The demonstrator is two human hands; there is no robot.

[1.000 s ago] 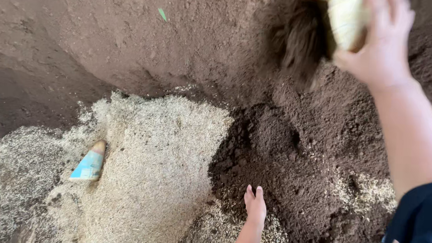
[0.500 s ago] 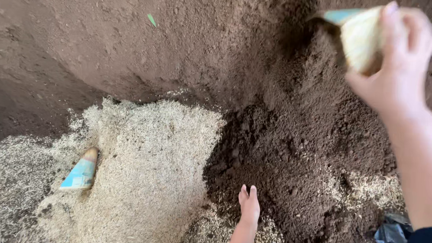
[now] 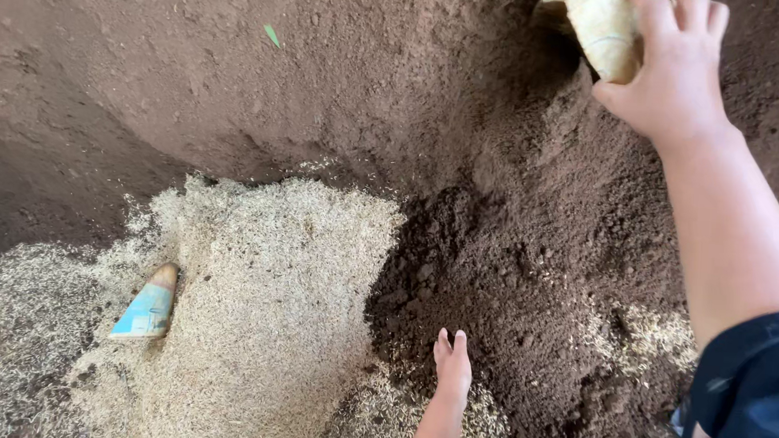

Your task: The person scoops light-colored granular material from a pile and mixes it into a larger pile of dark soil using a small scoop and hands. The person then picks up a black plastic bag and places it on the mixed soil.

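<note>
Soil (image 3: 530, 253) may slide onto the flat, spread left hand (image 3: 453, 366); right hand (image 3: 677, 74), gripping the scoop cup (image 3: 602, 26), undercuts the slope.

Brown soil ground (image 3: 236, 87); pale husk heap (image 3: 260, 310), half-buried cup (image 3: 147, 306) on it

This is a soil-mixing spot of the kind found in a plant nursery or on a farm, with bare ground and no floor or furniture. A large mound of dark brown soil (image 3: 370, 85) fills the view. Against its near slope lies a pale heap of rice husks (image 3: 260, 310), and a light blue cup (image 3: 147, 306) sits half buried at the husks' left edge.
</note>
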